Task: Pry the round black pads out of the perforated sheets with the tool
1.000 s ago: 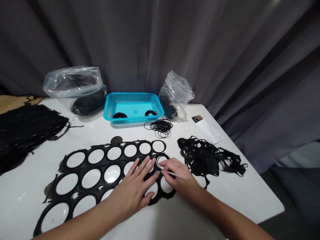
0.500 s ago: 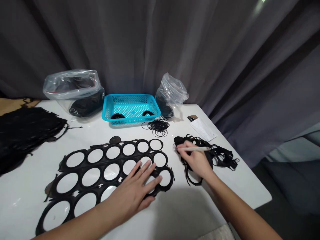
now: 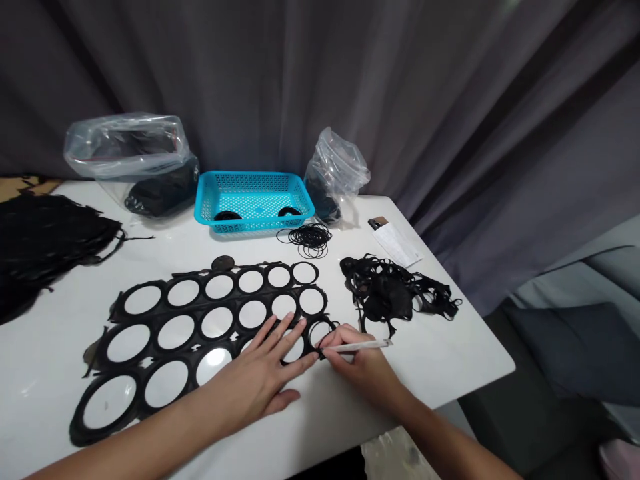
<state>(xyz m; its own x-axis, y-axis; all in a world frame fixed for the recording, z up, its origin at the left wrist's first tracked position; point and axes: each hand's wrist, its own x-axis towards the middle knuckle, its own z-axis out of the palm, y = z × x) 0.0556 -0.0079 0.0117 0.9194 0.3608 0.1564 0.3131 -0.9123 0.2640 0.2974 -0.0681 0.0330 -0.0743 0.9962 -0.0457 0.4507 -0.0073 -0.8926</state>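
Note:
A black rubber-like sheet [image 3: 194, 307] with rows of large round holes lies flat on the white table. My left hand [image 3: 273, 360] rests on its right part, palm down and fingers spread. Beside it, my right hand [image 3: 357, 360] is closed round a slim white pen-like tool [image 3: 357, 345]. Its fingertips are at the sheet's lower right corner, by the last hole, where a thin black strand [image 3: 334, 325] curls up. Whether the fingertips also pinch the rubber is hard to see. A tangled heap of black scraps [image 3: 390, 293] lies just beyond my right hand.
Behind the sheet stands a blue basket [image 3: 257, 225] holding black rings. Thin black rings [image 3: 310, 238] lie in front of it. Clear plastic bags [image 3: 130, 160] with black contents flank the basket. A black stack [image 3: 45, 247] sits left; a phone [image 3: 377, 223] and paper [image 3: 397, 245] lie right.
My right hand has moved from the scrap heap left and nearer to the sheet's corner, still holding the white tool. My left hand stays on the sheet. The view has shifted slightly.

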